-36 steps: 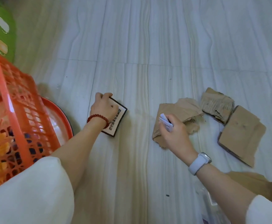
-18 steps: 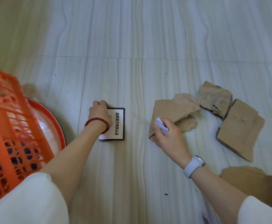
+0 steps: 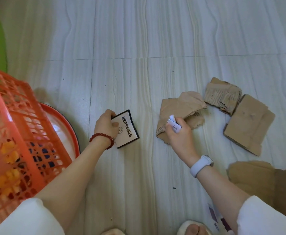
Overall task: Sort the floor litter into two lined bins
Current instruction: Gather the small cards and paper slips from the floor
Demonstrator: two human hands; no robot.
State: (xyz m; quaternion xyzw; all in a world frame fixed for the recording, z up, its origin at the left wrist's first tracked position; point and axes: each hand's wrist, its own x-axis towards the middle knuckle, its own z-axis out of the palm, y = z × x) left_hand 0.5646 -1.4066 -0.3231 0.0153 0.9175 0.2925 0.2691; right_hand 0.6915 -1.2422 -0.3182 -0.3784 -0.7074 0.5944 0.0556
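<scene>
Pale tiled floor [image 3: 139, 39], wide open ahead. Left hand [image 3: 105, 126] pinching black-edged card [image 3: 127, 129] by its corner, lifting that edge. Right hand [image 3: 179, 133] curled round folded white slips [image 3: 173, 125], over crumpled cardboard [image 3: 178, 106]. Two more brown pieces [image 3: 222, 95] [image 3: 247, 124] just right. Orange basket [image 3: 15, 133] crowding left edge.

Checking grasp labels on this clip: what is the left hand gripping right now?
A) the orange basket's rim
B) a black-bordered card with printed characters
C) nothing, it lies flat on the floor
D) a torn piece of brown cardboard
B: the left hand pinches the edge of the black-bordered card, lifting it off the floor; the cardboard lies by the right hand.
</scene>
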